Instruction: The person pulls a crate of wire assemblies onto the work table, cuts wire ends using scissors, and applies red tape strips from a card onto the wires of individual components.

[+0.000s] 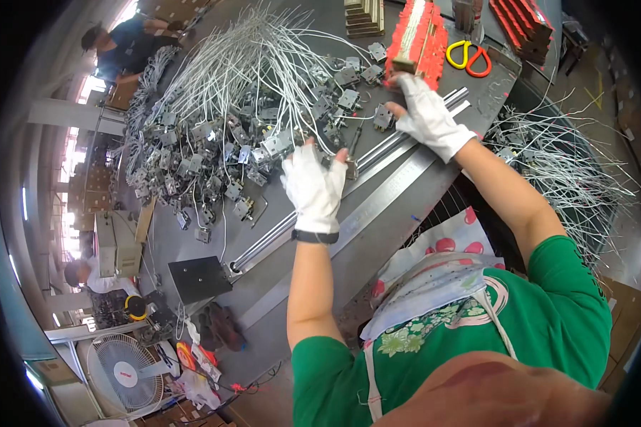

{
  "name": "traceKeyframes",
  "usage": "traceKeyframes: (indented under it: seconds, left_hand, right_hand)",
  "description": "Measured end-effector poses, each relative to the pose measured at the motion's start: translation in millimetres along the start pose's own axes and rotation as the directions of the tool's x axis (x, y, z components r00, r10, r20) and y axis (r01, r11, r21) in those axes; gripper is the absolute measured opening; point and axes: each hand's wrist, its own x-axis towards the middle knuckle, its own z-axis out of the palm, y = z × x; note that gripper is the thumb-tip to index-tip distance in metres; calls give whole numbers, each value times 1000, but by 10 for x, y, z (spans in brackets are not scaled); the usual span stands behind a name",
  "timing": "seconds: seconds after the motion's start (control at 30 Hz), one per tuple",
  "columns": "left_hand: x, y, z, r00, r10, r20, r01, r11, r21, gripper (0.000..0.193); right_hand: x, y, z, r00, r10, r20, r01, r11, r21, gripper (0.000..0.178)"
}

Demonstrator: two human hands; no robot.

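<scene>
My left hand (313, 186), in a white glove with bare fingertips, is over the near edge of a pile of small metal boxes with wires (192, 165). Its thumb and fingers are apart, close to a small block (351, 169) on a long metal rail (267, 240). Farther right, my right hand (431, 119) wears the same kind of glove. Its fingers reach the near end of a stack of red-edged strips (418, 46), with the thumb held away from them. I see nothing gripped in either hand, though the undersides of the fingers are hidden.
Yellow-and-red-handled scissors (468, 58) lie beside the red stack. Long white wires (242, 60) fan across the table's far side. A bin of wired parts (548, 164) stands at right. A black plate (199, 279) is at the rail's left end; a fan (126, 373) stands lower left.
</scene>
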Motion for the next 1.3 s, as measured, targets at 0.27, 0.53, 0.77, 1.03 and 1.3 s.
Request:
traceKeyframes:
  seconds: [0.27,0.53,0.77,1.03,1.3]
  left_hand:
    - [-7,1,31,971,-180,-158,142,964,-227,65]
    - [-1096,694,-626,895,-146,421,419,-45,-907,61]
    - [-1237,321,-558,533,232,814,594,583,-555,38]
    - [-748,1182,175,910,157,383,126,776,-618,53]
    - [-772,1346,498,921,68,382,219,722,-657,19]
  right_hand:
    - [-321,-469,-418,993,-10,118,1,997,82,46]
    - [-389,-1290,-591,637,44,769,-743,302,598,59]
    - [-422,-894,-901,801,187,568,-598,225,770,41]
    - [-858,-264,-721,696,592,407,-538,55,841,35]
    - [-828,375,-949,500,794,347,-440,-112,891,36]
